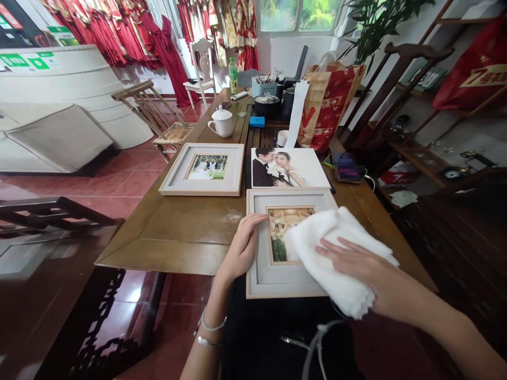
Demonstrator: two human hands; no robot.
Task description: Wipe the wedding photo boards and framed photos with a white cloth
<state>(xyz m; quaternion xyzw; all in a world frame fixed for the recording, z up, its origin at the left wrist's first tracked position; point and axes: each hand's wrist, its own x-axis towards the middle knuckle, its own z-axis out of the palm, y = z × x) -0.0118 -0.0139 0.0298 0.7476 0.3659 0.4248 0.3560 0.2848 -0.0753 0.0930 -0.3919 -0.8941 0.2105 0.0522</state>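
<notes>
A light wood picture frame (258, 285) with a white mat and a wedding photo lies in front of me, its near end reaching past the table's edge over my dark clothing. My left hand (244, 244) grips the frame's left side, fingers laid across the rim and mat. A folded white cloth (328, 232) covers the frame's right part and hides some of the photo. Pressed on top of the cloth is my right hand (350, 261), its fingers holding it against the frame. Just beyond lies an unframed print of a couple (304, 171).
A second framed photo (202, 187) lies on the wooden table (182, 221) at left. Behind it stands a lidded white mug (222, 122). A paper bag (322, 105), small cup (282, 138) and phone (328, 161) are at right. A bamboo chair (158, 119) stands beyond the left edge.
</notes>
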